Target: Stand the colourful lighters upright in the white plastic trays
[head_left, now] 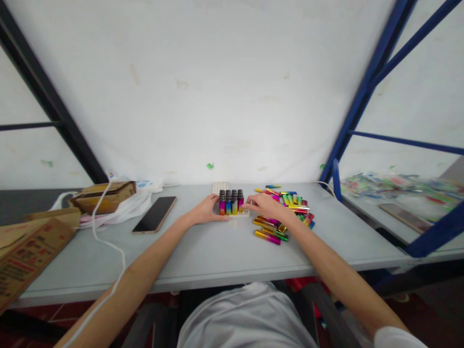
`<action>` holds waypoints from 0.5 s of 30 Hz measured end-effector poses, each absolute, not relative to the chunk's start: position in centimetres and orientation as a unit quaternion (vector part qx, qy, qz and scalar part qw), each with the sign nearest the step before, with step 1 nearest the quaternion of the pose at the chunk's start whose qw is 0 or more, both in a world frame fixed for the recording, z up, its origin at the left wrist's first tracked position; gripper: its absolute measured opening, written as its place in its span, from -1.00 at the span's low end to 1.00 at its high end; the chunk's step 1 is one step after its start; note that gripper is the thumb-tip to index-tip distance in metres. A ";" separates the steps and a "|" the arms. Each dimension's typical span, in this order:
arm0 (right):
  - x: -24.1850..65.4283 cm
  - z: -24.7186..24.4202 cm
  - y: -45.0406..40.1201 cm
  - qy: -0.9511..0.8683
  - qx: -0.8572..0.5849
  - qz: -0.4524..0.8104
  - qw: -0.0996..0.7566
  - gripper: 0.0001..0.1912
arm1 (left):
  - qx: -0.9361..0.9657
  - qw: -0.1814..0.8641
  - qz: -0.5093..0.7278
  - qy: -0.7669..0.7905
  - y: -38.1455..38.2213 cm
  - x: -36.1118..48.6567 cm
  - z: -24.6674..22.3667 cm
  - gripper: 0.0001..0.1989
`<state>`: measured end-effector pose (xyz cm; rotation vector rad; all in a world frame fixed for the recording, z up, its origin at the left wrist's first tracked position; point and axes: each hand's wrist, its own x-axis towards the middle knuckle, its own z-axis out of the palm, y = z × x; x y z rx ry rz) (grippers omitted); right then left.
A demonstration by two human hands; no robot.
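Steadying, seemingly, the upright black-topped, rainbow-metallic cylinders (228,207) mid-frame, the left hand (206,210) cups their side half-open; the right hand (266,205) curls alongside, its hold unclear.

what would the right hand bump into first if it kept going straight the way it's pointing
Most likely the near end of the upright black-topped lighters, just beyond the fingertips of the right hand; depth is unclear, so they may already touch.

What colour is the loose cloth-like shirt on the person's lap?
The shirt is light grey; it shows in the head view, at the bottom.
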<state>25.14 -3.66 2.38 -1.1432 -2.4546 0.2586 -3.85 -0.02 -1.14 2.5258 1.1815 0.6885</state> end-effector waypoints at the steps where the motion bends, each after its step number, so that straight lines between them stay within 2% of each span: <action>1: 25.8 2.7 -3.7 -0.883 -0.400 0.131 0.208 -0.55 | 0.872 0.133 0.235 0.407 0.0 -3.9 -1.1 -0.09; 5: 28.0 3.4 -3.6 -0.888 -0.367 0.232 0.149 -0.65 | 0.874 0.140 0.230 0.404 -0.1 -3.9 -1.1 -0.09; 9: 28.1 3.0 -3.4 -0.892 -0.380 0.230 0.085 -0.72 | 0.870 0.148 0.237 0.405 -0.1 -3.8 -1.0 -0.14; 15: 27.3 2.8 -3.8 -0.896 -0.362 0.234 0.106 -0.77 | 0.872 0.149 0.240 0.400 -0.1 -3.8 -1.0 -0.13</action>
